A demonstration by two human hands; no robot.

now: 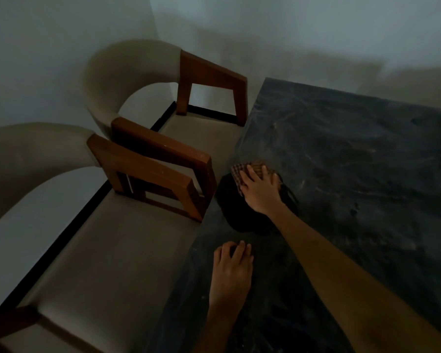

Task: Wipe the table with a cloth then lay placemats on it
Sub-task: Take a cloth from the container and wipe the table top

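The right hand lay flat on the checked cloth, fingers spread and straight, pressing it down near the counter's left edge. The left hand rested on the counter nearer the person, fingers loosely bent with the tips touching the stone, holding nothing, apparently bracing.

Under and around the cloth sat a dark round patch; I could not tell whether it was a mat, a wet mark or shadow. The dark, marbled top showed pale smears and specks across most of its width. I saw nothing I could call a placemat for certain.

Two chairs with wooden arms stood just beside the counter's left edge, one beyond the other, against a pale wall.

To my eye the wiping was only partly done. It would go best with the palm kept flat so the cloth stayed spread, in long overlapping strokes from the far side toward the body, and care at the edge so crumbs did not fall onto the chair seats.
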